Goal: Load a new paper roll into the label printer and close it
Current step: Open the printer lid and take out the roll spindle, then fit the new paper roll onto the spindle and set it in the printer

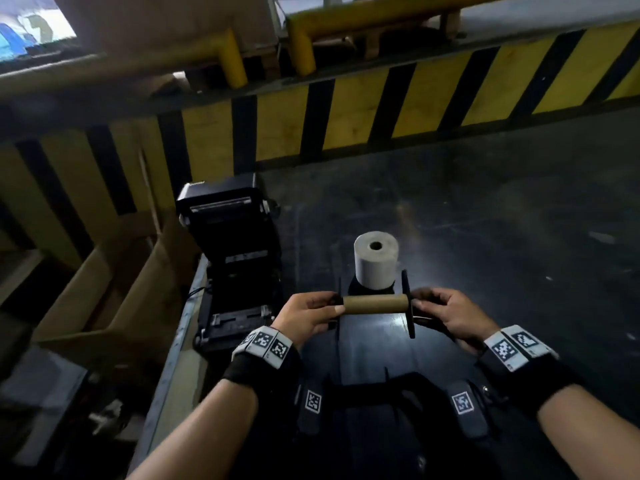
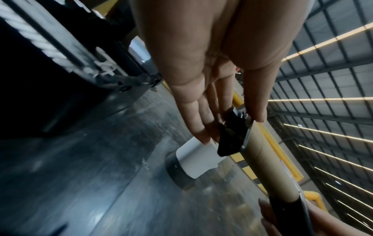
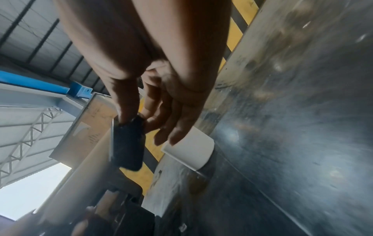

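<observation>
I hold a black spindle with an empty brown cardboard core [image 1: 375,304] level above the dark table. My left hand [image 1: 317,311] pinches its left end [image 2: 232,135] between thumb and fingers. My right hand [image 1: 441,308] pinches the right end beside the black flange [image 1: 409,303], seen close up as a black flange [image 3: 129,143]. A new white paper roll [image 1: 376,259] stands upright on the table just behind the spindle; it shows as the white roll [image 2: 196,159] and the white roll [image 3: 189,151]. The black label printer [image 1: 232,258] sits at the left with its lid raised.
A yellow-and-black striped barrier [image 1: 346,112] runs behind the table [image 1: 502,220]. Open cardboard boxes [image 1: 104,289] stand left of the printer, beyond the table's metal edge [image 1: 180,337]. Yellow pipe rails [image 1: 301,39] are further back.
</observation>
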A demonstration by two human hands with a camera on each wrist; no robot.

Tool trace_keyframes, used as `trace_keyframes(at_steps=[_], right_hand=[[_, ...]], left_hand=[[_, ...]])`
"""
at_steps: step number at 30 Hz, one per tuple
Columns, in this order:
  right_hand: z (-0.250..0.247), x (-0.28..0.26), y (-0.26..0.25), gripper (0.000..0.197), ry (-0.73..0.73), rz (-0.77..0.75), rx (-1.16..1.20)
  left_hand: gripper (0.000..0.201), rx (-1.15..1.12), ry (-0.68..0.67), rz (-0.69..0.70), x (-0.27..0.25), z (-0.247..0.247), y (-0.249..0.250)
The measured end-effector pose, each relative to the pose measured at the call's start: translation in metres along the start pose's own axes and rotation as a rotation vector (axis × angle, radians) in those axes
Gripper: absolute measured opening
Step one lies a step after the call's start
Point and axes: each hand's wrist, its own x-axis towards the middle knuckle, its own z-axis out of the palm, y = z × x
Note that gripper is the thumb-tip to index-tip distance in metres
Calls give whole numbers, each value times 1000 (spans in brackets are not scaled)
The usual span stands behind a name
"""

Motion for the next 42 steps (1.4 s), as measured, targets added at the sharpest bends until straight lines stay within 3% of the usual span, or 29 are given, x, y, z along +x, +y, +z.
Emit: trace_keyframes(at_steps=[6, 8, 12, 17, 19, 22, 27, 34, 37, 42], right_hand=[[-19, 10, 16, 20, -30, 33, 109], [-28, 15, 21, 19, -14, 47, 110], [-38, 21, 35, 19, 8, 84, 55], [-40, 21, 46, 15, -75, 83, -88], [-39, 22, 47, 16, -94, 66, -121], [-36, 22, 47, 16, -118, 54, -122], [-28, 26, 44, 16, -184, 44, -134], [-37, 35, 44, 19, -199, 9, -160], [-58, 43, 46, 21, -116, -22, -171], [-82, 61, 46, 20, -13, -47, -292]], left_hand=[[39, -129, 170, -95, 5, 2, -38], [44, 66, 223, -93, 9, -3, -53], [44, 681, 284, -52, 4, -3, -84], [37, 998, 218, -36, -2, 8, -109], [44, 1055, 201, -69, -1, 10, -110], [69, 1027, 218, -64, -3, 14, -101], [85, 671, 74, 57, -9, 34, -73], [37, 709, 129, 81, -2, 41, -70], [30, 665, 201, 72, -2, 29, -76], [30, 540, 447, -5, -1, 11, -86]])
